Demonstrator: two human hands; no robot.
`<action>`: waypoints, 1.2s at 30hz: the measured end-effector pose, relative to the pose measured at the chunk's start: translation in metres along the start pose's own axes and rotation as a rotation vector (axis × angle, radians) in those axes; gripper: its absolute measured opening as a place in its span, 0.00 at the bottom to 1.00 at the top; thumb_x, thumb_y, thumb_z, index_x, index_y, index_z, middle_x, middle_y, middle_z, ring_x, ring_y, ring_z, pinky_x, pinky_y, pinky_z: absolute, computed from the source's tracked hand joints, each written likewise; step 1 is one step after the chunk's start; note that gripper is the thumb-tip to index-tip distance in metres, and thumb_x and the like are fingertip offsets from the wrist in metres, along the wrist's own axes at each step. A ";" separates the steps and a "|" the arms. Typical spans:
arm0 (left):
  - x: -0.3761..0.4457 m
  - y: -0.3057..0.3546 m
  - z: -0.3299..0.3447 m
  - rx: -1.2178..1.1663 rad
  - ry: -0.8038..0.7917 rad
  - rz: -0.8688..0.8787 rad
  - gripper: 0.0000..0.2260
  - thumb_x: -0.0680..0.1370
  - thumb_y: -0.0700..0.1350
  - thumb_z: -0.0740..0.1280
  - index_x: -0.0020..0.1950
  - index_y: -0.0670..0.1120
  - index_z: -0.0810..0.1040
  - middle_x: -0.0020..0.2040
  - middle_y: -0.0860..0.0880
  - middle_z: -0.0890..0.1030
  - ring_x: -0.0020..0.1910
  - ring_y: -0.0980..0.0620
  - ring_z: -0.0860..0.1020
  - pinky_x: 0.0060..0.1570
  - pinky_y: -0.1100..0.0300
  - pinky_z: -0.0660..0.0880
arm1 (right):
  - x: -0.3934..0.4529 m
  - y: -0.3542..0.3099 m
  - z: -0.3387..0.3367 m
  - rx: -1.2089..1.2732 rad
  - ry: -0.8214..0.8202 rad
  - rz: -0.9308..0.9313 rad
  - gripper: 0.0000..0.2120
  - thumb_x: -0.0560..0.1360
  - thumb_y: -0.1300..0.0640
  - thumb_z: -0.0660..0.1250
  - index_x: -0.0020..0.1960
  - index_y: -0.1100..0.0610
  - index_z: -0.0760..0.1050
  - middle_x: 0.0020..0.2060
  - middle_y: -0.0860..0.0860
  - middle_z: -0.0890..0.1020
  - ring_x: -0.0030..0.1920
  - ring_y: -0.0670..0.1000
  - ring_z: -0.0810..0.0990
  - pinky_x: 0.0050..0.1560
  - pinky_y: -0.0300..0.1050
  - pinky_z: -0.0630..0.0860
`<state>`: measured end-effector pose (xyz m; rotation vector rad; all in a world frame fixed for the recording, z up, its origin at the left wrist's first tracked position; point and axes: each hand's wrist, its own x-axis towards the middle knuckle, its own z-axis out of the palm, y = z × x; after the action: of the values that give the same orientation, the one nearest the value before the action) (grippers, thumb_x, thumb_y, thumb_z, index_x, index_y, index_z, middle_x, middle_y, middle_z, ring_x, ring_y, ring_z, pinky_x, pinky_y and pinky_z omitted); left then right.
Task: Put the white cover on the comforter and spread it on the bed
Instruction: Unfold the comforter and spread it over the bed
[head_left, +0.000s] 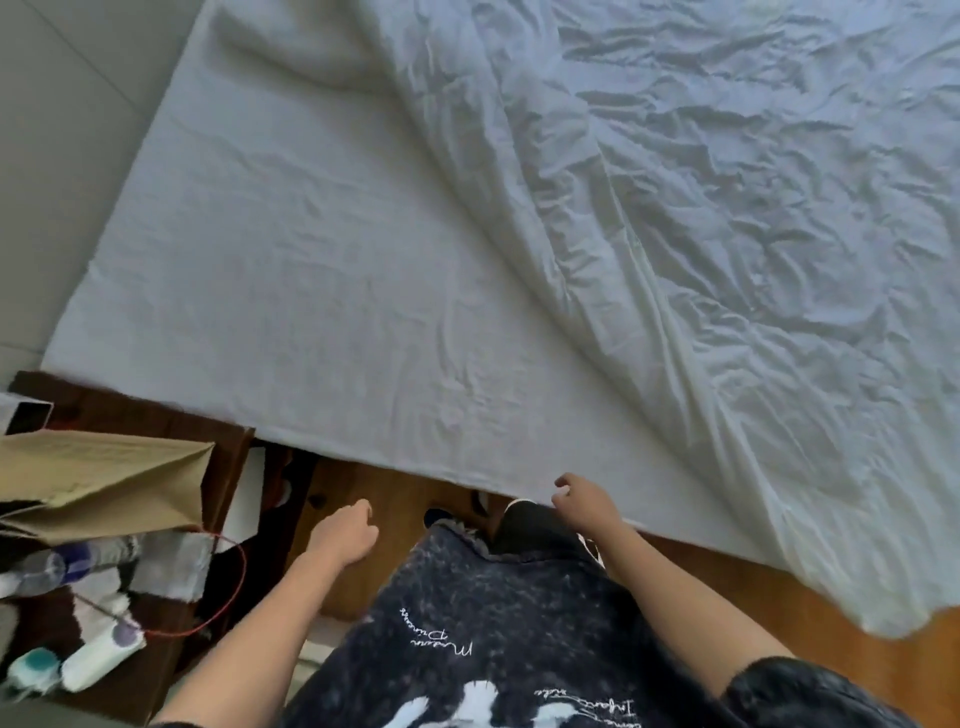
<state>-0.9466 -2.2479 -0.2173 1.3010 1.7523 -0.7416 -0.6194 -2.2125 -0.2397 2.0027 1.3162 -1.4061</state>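
Observation:
The bed (291, 291), under a white sheet, fills the middle of the view. A wrinkled white covered comforter (727, 218) lies over its right part, and one corner (893, 597) hangs past the bed's near edge above the floor. My left hand (345, 532) hovers over the wooden floor just short of the bed edge, fingers loosely curled, holding nothing. My right hand (584, 501) is at the near edge of the sheet, fingers loosely curled. Whether it touches the fabric is unclear.
A dark wooden nightstand (156, 410) stands at the left, with a brown paper bag (104, 483), bottles (78, 665) and a red cord (228, 587) on it. Wooden floor (779, 597) runs along the bed's near edge. A pale wall (62, 130) is at the upper left.

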 end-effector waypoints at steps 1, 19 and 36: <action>0.010 0.001 -0.012 0.003 -0.002 0.013 0.14 0.79 0.46 0.58 0.64 0.47 0.71 0.62 0.46 0.78 0.57 0.45 0.77 0.52 0.56 0.73 | 0.003 -0.010 -0.001 -0.066 -0.015 -0.034 0.20 0.78 0.56 0.59 0.69 0.56 0.70 0.65 0.56 0.76 0.65 0.56 0.74 0.61 0.45 0.69; 0.380 0.091 -0.223 0.066 0.471 0.341 0.24 0.79 0.44 0.63 0.74 0.43 0.64 0.77 0.40 0.57 0.75 0.41 0.58 0.66 0.45 0.66 | 0.314 -0.196 -0.038 -0.345 0.516 -0.480 0.24 0.70 0.59 0.71 0.65 0.60 0.73 0.62 0.63 0.75 0.60 0.64 0.75 0.58 0.55 0.76; 0.598 0.082 -0.318 0.015 1.021 0.377 0.31 0.77 0.59 0.53 0.76 0.45 0.63 0.77 0.38 0.57 0.76 0.38 0.56 0.72 0.36 0.46 | 0.529 -0.364 -0.315 -0.068 1.336 -0.073 0.41 0.75 0.33 0.54 0.79 0.57 0.49 0.77 0.61 0.53 0.77 0.60 0.50 0.75 0.53 0.44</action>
<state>-1.0332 -1.6750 -0.5768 2.1552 2.1106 0.2029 -0.7186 -1.5496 -0.4879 2.9159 1.7872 0.1988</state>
